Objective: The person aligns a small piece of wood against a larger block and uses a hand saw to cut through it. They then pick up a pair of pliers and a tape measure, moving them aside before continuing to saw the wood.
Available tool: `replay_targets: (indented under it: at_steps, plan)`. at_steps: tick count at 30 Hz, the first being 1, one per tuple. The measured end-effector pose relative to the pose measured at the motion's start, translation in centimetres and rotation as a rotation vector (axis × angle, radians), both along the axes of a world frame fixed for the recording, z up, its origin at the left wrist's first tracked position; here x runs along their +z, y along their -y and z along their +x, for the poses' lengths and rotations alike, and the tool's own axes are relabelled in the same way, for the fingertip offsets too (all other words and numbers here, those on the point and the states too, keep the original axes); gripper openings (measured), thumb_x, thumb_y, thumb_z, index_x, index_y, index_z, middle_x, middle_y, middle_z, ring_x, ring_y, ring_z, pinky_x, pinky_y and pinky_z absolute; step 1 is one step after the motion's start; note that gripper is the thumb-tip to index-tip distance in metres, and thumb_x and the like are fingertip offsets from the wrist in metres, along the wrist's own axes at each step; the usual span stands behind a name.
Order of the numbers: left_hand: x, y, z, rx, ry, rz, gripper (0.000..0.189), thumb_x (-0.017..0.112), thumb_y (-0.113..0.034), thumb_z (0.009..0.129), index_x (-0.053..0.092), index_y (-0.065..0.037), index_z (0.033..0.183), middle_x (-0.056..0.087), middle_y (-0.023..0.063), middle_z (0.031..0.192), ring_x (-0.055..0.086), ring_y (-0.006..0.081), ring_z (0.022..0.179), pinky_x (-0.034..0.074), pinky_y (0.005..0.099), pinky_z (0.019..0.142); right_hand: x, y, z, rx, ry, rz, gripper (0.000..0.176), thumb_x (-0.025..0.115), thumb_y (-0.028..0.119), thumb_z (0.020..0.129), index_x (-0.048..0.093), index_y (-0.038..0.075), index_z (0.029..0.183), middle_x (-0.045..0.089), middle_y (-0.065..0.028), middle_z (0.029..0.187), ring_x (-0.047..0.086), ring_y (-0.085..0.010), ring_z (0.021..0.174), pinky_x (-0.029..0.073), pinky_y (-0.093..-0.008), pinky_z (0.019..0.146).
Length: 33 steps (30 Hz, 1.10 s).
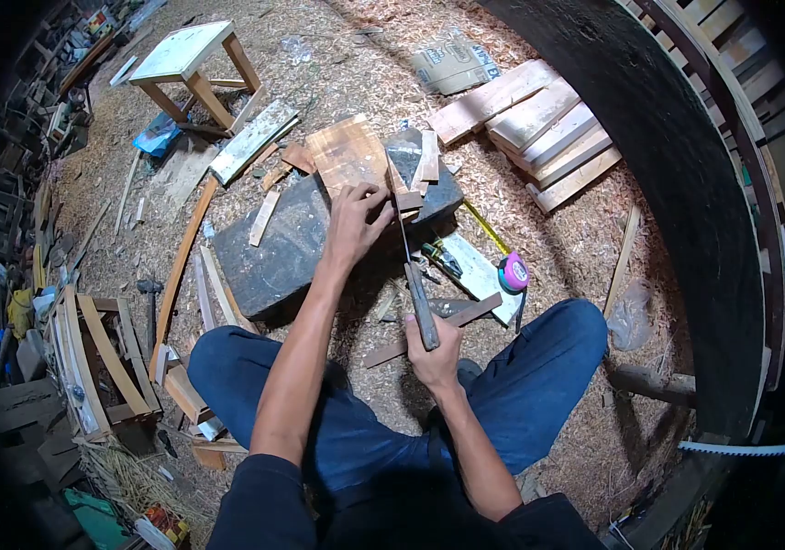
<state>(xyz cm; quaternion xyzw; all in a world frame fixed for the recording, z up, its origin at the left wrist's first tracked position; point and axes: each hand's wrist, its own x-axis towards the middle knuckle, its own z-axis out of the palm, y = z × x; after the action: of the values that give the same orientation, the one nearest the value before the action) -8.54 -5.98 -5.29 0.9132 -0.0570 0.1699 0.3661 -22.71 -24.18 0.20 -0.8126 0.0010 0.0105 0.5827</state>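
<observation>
A wooden board (345, 151) lies on a dark, heavy block (269, 247) in front of me. My left hand (354, 225) grips the near end of the board, fingers curled at its right edge. In my right hand (436, 353) is the handle of a handsaw (422, 307), fingers wrapped round it. The thin blade appears nearly edge-on and runs up along the board's right edge, close beside my left fingertips. Small wood offcuts (426, 158) rest on the block to the right of the board.
A pink and teal tape measure (513, 272) with yellow tape drawn out sits on a pale plank (480, 275), near pliers (443, 259). Stacked boards (548, 128) lie at the back right, a small stool (186, 64) stands back left, and a hammer (149, 289) is at left. Shavings cover the ground.
</observation>
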Motion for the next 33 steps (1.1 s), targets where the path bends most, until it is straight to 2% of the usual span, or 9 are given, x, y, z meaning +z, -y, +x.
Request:
replay_targets:
  at_steps: [9, 11, 16, 18, 25, 33]
  plan:
    - [0.2, -0.1, -0.3, -0.016, 0.095, -0.039, 0.028, 0.072, -0.02, 0.083, 0.071, -0.005, 0.107, 0.066, 0.0112, 0.103, 0.058, 0.0311, 0.096, 0.046, 0.0408, 0.089, -0.3, 0.0, 0.0, -0.013, -0.016, 0.004, 0.03, 0.062, 0.017, 0.092, 0.054, -0.001, 0.069, 0.042, -0.0048, 0.052, 0.041, -0.0113, 0.049, 0.034, -0.0332, 0.047]
    - [0.1, -0.1, -0.4, -0.037, 0.153, -0.024, 0.029, 0.072, -0.016, 0.083, 0.07, -0.001, 0.108, 0.068, 0.0155, 0.106, 0.061, 0.0339, 0.097, 0.047, 0.0414, 0.087, -0.4, 0.1, 0.0, -0.018, -0.019, 0.017, 0.031, 0.062, 0.017, 0.092, 0.053, -0.001, 0.068, 0.041, -0.004, 0.052, 0.04, -0.0109, 0.049, 0.033, -0.0329, 0.047]
    - [-0.1, -0.2, -0.3, -0.023, 0.138, -0.004, 0.028, 0.073, -0.019, 0.083, 0.072, -0.003, 0.105, 0.069, 0.0132, 0.105, 0.061, 0.0323, 0.097, 0.048, 0.0407, 0.087, 0.1, 0.6, 0.3, -0.018, -0.039, -0.025, 0.035, 0.063, 0.016, 0.092, 0.05, -0.001, 0.064, 0.039, -0.0039, 0.052, 0.037, -0.0112, 0.049, 0.03, -0.0338, 0.047]
    - [-0.3, -0.1, -0.3, -0.018, 0.117, -0.015, 0.025, 0.071, -0.022, 0.084, 0.073, -0.007, 0.104, 0.069, 0.0093, 0.107, 0.06, 0.0304, 0.099, 0.047, 0.0412, 0.091, 0.3, 0.7, 0.5, -0.01, -0.041, -0.04, 0.036, 0.063, 0.016, 0.092, 0.049, 0.0, 0.063, 0.039, -0.0042, 0.052, 0.037, -0.0117, 0.049, 0.031, -0.034, 0.047]
    - [-0.6, 0.0, -0.2, -0.001, 0.111, -0.02, 0.025, 0.073, -0.02, 0.082, 0.073, -0.007, 0.104, 0.069, 0.0093, 0.109, 0.06, 0.0302, 0.1, 0.046, 0.0408, 0.091, 0.4, 0.4, 0.2, 0.009, -0.051, -0.044, 0.035, 0.064, 0.016, 0.091, 0.048, 0.001, 0.063, 0.04, -0.0051, 0.051, 0.038, -0.0131, 0.048, 0.032, -0.0349, 0.047]
    - [-0.2, 0.4, -0.3, 0.046, 0.133, -0.031, 0.026, 0.076, -0.017, 0.078, 0.073, -0.005, 0.102, 0.069, 0.0117, 0.105, 0.061, 0.0297, 0.1, 0.047, 0.0401, 0.092, -1.4, 1.2, 0.2, 0.008, 0.008, -0.014, 0.028, 0.063, 0.013, 0.09, 0.054, 0.001, 0.067, 0.041, -0.0059, 0.051, 0.04, -0.0124, 0.047, 0.033, -0.0339, 0.046]
